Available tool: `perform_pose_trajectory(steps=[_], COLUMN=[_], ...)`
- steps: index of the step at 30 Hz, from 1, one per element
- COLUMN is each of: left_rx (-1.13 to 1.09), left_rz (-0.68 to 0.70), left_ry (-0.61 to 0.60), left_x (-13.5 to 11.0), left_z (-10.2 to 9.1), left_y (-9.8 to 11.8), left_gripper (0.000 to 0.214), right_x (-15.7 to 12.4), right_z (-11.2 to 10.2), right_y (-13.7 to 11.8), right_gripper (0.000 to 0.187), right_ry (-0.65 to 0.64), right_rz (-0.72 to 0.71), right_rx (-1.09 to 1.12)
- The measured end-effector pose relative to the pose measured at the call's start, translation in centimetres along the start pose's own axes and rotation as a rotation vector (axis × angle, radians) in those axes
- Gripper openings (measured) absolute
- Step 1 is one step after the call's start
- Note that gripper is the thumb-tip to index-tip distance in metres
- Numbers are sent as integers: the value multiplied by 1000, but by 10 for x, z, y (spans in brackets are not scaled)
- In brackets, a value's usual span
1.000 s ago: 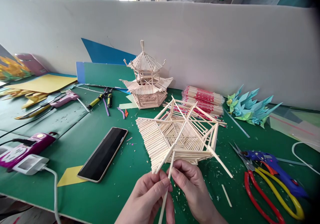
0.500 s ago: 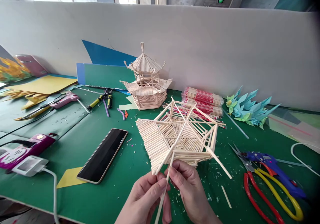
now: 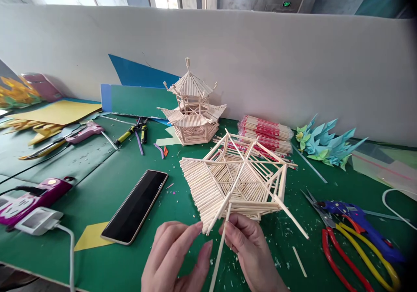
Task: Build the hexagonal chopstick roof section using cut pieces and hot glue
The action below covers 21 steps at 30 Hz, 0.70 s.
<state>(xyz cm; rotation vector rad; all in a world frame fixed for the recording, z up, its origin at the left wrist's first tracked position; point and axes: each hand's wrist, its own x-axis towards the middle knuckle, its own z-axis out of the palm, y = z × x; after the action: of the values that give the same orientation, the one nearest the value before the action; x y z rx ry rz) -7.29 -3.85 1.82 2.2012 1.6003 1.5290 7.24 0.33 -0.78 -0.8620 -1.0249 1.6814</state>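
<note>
Between the thumb and fingers of my right hand (image 3: 249,250) is a thin wooden stick (image 3: 220,249), slanting down toward me. Its upper end is by the near edge of a six-sided stick model (image 3: 239,183), whose left roof panel (image 3: 202,187) is covered with sticks while other sections are bare frame. My left hand (image 3: 177,257) has its thumb and fingers apart, holding nothing, just below the panel's lower corner. Whether a fingertip touches that corner I cannot tell. A finished stick pagoda (image 3: 192,109) stands farther back.
Pliers (image 3: 329,235) and a blue glue gun (image 3: 361,222) lie at right, near a short stick piece (image 3: 299,261). At left are a phone (image 3: 135,207) and a purple power strip (image 3: 35,200). Bundled sticks (image 3: 265,133) and blue paper foldings (image 3: 332,144) sit behind.
My left hand has let go of the stick, opened and moved slightly left. My right hand still holds the stick. The whole view has shifted slightly.
</note>
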Motion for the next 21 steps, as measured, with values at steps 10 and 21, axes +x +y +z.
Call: perform_pose_trajectory(steps=[10, 21], left_rx=[277, 282], left_rz=[245, 236], left_ry=[-57, -61], left_x=[4, 7], left_z=[1, 1], left_y=[-13, -12], left_gripper=[28, 25], right_x=[2, 3], right_z=[-2, -1], right_y=[4, 2], right_gripper=[31, 31], right_ry=[-47, -60], right_rz=[18, 19], right_rx=[54, 95])
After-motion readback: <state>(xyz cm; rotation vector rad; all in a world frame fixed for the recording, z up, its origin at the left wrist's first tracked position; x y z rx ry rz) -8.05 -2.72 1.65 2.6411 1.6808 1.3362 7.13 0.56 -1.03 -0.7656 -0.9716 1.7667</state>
